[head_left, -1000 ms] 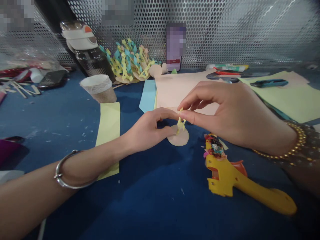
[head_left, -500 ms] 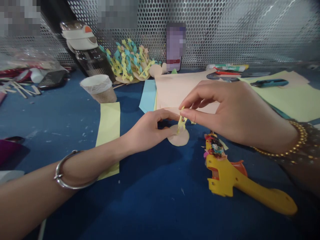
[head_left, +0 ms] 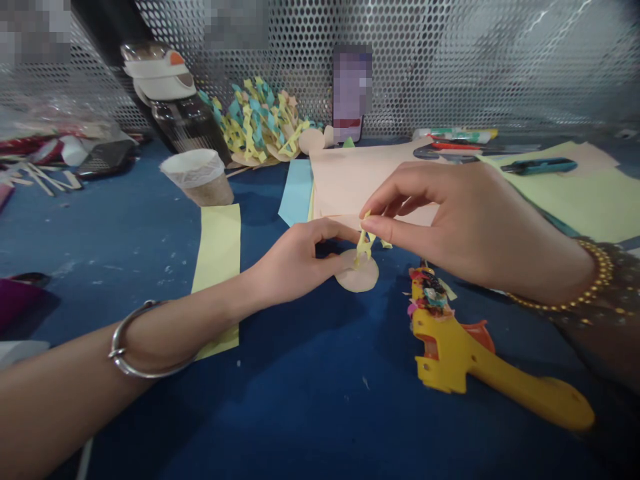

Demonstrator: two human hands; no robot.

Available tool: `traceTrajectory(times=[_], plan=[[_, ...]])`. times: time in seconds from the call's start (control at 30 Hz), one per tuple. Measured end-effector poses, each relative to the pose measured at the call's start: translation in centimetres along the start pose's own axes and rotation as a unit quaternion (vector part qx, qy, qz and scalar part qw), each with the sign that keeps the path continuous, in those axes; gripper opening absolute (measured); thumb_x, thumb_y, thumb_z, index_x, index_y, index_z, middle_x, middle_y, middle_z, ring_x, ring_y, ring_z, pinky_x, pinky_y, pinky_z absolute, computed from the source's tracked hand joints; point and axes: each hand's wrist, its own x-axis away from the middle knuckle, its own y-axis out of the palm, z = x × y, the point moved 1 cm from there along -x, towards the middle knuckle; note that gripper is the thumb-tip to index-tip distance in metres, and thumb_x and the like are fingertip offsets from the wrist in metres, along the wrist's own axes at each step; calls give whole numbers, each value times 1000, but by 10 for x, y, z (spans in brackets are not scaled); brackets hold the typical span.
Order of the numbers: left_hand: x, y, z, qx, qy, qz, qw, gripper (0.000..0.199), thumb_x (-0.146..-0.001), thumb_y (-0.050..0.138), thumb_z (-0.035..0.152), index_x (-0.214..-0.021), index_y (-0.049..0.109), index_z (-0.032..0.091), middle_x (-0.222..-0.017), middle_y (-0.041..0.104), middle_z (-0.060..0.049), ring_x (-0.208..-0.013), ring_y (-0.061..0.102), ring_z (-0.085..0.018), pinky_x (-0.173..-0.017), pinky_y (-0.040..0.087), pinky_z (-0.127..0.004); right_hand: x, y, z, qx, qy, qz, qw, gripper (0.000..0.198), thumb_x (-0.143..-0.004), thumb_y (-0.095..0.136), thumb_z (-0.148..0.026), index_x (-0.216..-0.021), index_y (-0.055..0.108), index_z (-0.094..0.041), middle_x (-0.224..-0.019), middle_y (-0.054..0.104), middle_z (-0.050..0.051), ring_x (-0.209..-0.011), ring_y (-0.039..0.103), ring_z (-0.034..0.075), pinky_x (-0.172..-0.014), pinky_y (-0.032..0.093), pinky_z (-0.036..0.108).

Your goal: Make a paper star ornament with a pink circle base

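A small, pale round paper disc (head_left: 361, 279) lies on the blue table. My left hand (head_left: 297, 263) holds it at its left side, thumb on the edge and index finger curled behind. Standing up from the disc is a thin yellow paper cutout (head_left: 365, 247), whose lower end touches the disc. Thumb and index finger of my right hand (head_left: 450, 220) pinch the top of this cutout. Just below the right hand rests a yellow glue gun (head_left: 450, 353), its nozzle end caked with coloured scraps.
Behind the hands lie peach paper sheets (head_left: 345, 177) and blue paper (head_left: 297, 190). A paper cup (head_left: 200, 180), a dark bottle (head_left: 185, 120), finished-looking paper clusters (head_left: 260, 120) and a phone (head_left: 350, 93) stand further back. A yellow strip (head_left: 217, 247) passes under my left forearm; a cutter (head_left: 543, 165) lies right.
Almost nothing differs. My right fingers, still pinching the yellow cutout, have shifted very slightly to the right; the left hand and the disc stay in place.
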Motion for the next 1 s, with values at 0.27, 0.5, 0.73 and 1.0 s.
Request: traceTrajectory(times=[0.27,0.5,0.73,1.0], plan=[[0,-1,-1,-11,-7,-3,1000,23,-78,61,20,-100,69,18,-98,72,-4,-84,64,-17,-74,51,-28,1,-1,-1,11,-2,-3,1000,11,-82,63,-28,-80,69,-19,-85,72,2,-79,65,18,-71,52,33],[0,-1,-1,-2,-13,1,1000,24,-76,59,15,-98,68,18,-96,72,-3,-81,63,-15,-72,50,-27,1,-2,-2,10,-10,-2,1000,10,-82,62,-29,-86,68,-21,-91,72,3,-81,65,21,-73,55,37],[0,0,0,-2,-25,-1,1000,25,-76,59,16,-99,69,17,-95,72,-3,-81,63,-15,-73,50,-26,1,-3,-3,8,-8,-3,1000,14,-84,60,-29,-91,68,-20,-93,72,2,-83,66,19,-74,55,33],[0,-1,1,-4,-14,1,1000,23,-77,58,16,-96,69,19,-97,72,-2,-83,65,-15,-75,51,-26,0,-3,-2,8,-8,9,1000,8,-83,60,-24,-82,68,-22,-89,72,0,-81,67,18,-75,54,31]])
